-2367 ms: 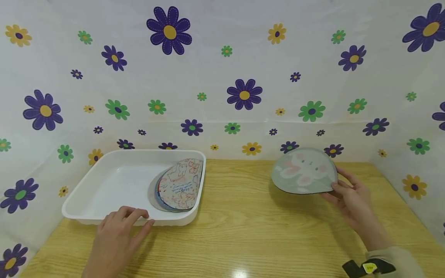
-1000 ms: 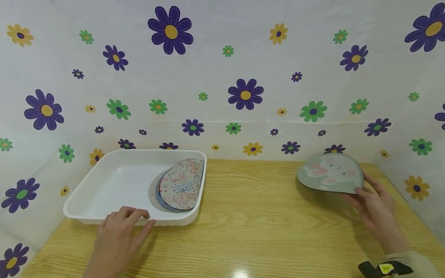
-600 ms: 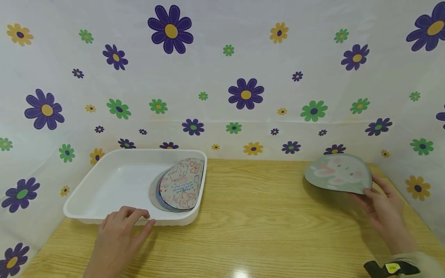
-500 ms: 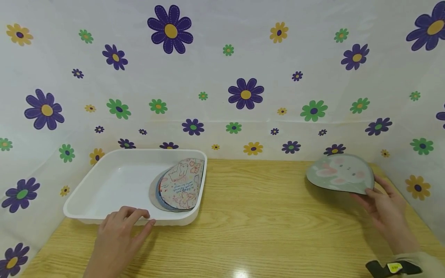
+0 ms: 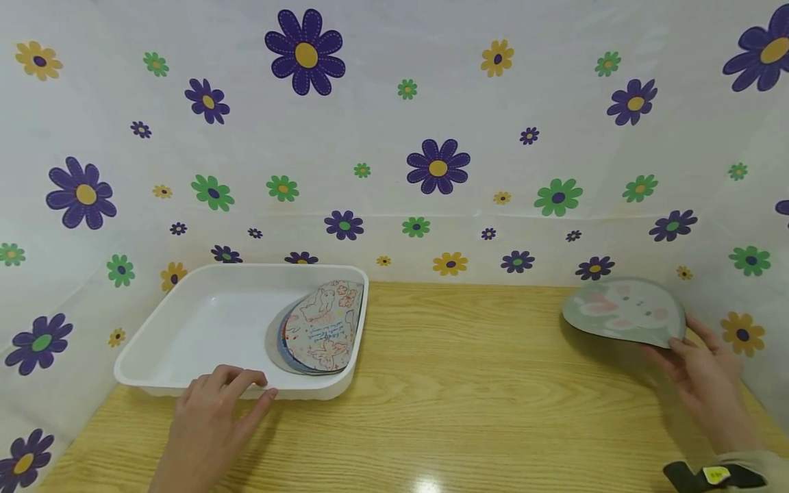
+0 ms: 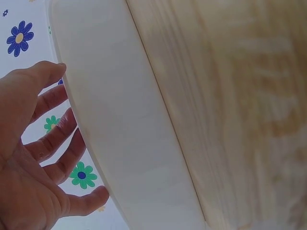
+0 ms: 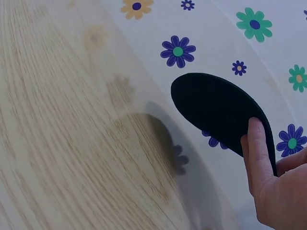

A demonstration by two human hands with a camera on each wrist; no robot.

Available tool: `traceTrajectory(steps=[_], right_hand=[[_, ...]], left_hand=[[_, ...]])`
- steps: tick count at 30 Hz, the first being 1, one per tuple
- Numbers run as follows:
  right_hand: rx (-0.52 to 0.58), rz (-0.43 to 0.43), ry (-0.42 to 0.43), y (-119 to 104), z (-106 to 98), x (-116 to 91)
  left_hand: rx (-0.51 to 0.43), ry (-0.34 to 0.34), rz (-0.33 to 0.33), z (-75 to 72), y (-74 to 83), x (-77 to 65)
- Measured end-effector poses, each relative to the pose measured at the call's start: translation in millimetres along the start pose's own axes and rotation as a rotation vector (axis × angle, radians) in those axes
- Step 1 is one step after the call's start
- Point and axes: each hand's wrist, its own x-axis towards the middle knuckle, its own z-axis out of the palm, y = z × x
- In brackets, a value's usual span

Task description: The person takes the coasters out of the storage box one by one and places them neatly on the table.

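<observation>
A grey-green mat (image 5: 622, 311) with a white rabbit print and dark underside tilts above the right part of the table (image 5: 456, 390), its edge pinched between thumb and fingers of the right hand (image 5: 705, 370). The left hand (image 5: 212, 418), fingers spread and bent, grips a white tray (image 5: 216, 329) holding stacked mats (image 5: 323, 332).

The tray (image 5: 228, 329) seems to be of white plastic, smooth and a little glossy. The desk (image 5: 462, 411) shows wood grain and has a light gloss, with one bright reflection. The rabbit mat (image 5: 622, 311) has a smooth, matt printed face, and its underside (image 7: 216, 110) is dull black. The stacked mats (image 5: 323, 335) are also matt. The sleeve (image 5: 773, 472) looks like soft cloth.
</observation>
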Motion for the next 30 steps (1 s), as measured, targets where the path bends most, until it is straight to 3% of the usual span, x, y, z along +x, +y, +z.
traceTrajectory(steps=[11,24,30], right_hand=[[-0.053,-0.035,0.022,-2,-8,7],[-0.265,-0.007,0.034,-8,-12,23],[-0.475,-0.01,0.116,-9,-13,29]], left_hand=[[-0.004,0.013,0.02,-1.0,-1.4,-1.0],[-0.003,0.008,0.006,-2.4,-0.4,-0.7],[-0.008,0.017,0.017,-2.6,-0.7,-0.6]])
